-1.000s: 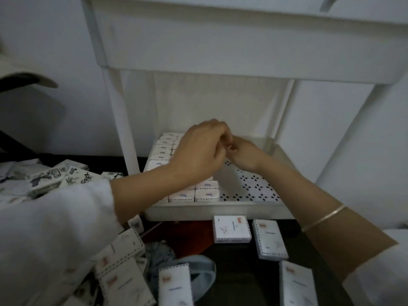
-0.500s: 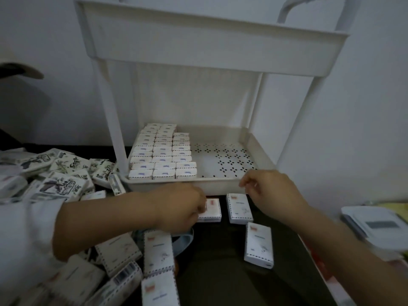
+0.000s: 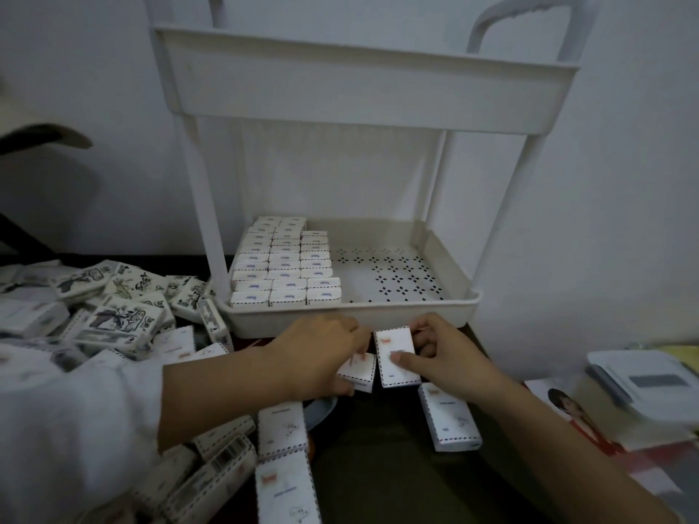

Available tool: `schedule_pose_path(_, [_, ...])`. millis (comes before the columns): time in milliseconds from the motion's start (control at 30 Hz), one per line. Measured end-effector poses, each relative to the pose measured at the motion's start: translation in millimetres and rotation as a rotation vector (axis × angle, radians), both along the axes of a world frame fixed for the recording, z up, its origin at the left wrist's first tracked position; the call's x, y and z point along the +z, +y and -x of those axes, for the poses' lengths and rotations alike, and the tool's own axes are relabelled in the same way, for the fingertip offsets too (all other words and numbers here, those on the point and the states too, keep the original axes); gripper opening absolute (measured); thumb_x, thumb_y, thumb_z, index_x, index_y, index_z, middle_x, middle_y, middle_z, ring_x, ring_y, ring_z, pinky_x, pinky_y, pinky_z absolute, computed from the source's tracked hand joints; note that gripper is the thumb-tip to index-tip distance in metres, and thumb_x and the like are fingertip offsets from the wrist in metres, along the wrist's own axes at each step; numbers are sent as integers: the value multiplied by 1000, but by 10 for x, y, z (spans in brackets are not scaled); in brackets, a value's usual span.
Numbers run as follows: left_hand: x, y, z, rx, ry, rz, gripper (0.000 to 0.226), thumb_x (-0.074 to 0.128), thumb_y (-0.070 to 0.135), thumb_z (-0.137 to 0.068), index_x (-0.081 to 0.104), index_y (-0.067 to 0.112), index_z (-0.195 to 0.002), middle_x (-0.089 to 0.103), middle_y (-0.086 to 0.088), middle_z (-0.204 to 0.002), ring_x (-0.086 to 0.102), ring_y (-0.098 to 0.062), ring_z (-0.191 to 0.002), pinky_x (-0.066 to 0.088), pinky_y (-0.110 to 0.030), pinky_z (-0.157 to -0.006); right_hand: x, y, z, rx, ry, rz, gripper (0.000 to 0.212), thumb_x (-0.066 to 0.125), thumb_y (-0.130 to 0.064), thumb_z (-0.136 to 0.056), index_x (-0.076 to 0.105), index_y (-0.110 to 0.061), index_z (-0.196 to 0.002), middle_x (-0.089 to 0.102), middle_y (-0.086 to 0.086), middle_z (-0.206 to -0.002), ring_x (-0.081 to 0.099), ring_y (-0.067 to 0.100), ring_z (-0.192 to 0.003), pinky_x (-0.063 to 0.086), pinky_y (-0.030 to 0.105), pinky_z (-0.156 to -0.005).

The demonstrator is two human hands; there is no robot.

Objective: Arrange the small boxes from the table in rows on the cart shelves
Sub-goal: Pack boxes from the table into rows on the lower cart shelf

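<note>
Dark table (image 3: 378, 467) against white wall (image 3: 605, 183) holds cart (image 3: 370, 92) and scattered small boxes (image 3: 125, 319).

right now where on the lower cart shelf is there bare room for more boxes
The perforated right half of the lower shelf is bare, between the three box rows and its right wall. Crowded: the shelf's left side and the box pile on the table.

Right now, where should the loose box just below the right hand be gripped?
Pinch the loose box across its two long edges, coming from above: it lies flat on the dark table, and both long sides are free, nearest the right hand.
</note>
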State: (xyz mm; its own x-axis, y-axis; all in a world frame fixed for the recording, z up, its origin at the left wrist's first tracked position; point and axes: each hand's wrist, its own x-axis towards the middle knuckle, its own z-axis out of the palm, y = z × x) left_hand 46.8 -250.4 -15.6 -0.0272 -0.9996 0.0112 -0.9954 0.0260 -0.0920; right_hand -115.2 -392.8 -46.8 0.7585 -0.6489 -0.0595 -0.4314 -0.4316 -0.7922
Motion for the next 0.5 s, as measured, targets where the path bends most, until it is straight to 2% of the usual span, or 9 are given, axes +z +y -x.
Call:
schedule_pose_path(67, [32,28,-37,-19,-4,22,38,60,44,-86,53,27,-119,56,7,-114,55,-13,-98,49,-35,-82,0,19,18,-21,-133,-115,40,78,-26,-79,51,-27,-109,71,-7,-92,66,-2,-72,52,17,-62])
schedule_pose_path(133, [77,67,-77,-17,36,58,33,58,40,-85,56,30,-116,61,10,-108,57,-10,-89,50,-31,-77,15,38,26,-13,-211,-142,42,77,-24,-81,51,-28,-114,73,-9,-93,67,1,-77,52,17,-66])
schedule_pose_path(267, [247,101,-204,83,240,243,29,64,35,-80,62,30,-109,65,13,-96,60,-6,-79,53,-30,-72,113,39,-8,55,-287,-137,43,71,-22,-86,54,-43,-119,71,-9,-101,67,2,-84,53,18,-69])
schedule_pose_path(400, [558,-105,-526,268,556,467,29,65,41,-79,63,20,-99,68,5,-95,65,-14,-86,54,-33,-75,240,-29,-144,73,-296,-96,34,70,-22,-87,57,-42,-111,68,-12,-109,64,-4,-92,53,15,-69])
schedule_pose_path(433, [635,-194,-629,313,627,493,25,67,38,-80,62,21,-98,68,5,-99,64,-14,-90,52,-30,-76,267,-48,-197,67,-316,-110,33,70,-21,-87,57,-41,-110,67,-11,-109,64,-5,-91,53,13,-67])
schedule_pose_path(500, [747,-399,-847,404,635,553,21,70,30,-83,59,23,-99,65,5,-105,61,-12,-93,45,-21,-72,319,-81,-320,38,-355,-119,32,71,-18,-86,57,-39,-105,67,-12,-108,64,-6,-86,52,12,-64])
